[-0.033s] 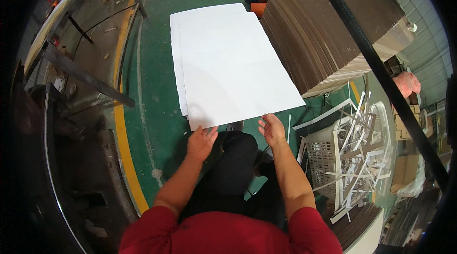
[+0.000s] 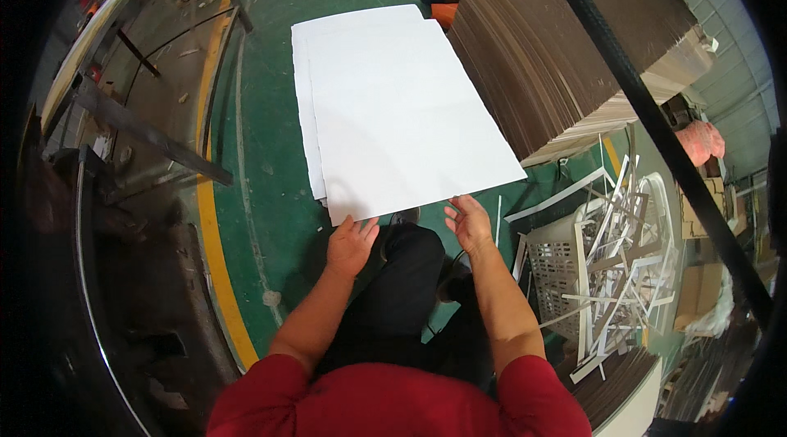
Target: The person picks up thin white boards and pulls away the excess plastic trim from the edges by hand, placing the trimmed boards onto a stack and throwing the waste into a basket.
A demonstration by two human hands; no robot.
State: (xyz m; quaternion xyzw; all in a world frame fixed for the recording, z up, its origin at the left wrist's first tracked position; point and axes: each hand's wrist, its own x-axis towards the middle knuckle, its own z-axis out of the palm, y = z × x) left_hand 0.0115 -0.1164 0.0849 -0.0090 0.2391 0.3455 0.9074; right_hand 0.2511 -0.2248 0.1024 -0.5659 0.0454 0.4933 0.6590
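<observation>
A large white sheet of board lies flat in front of me, on top of another white sheet that sticks out along its left and far sides. My left hand is at the near left corner, palm turned up and fingers apart, fingertips at the edge. Farther right along the same near edge is my right hand, its fingers loosely bent and separate, the tips touching or just beside the board. Neither hand visibly grips it. What supports the sheets is mostly hidden.
A tall stack of brown board stands at the far right. Nearer, a white plastic basket overflows with offcut strips. A dark bar crosses the right side. On the left are metal frame beams and a yellow floor line.
My left hand has shifted slightly to the right along the near edge. The top sheet's near left corner has moved a touch the same way; my right hand is almost unchanged.
</observation>
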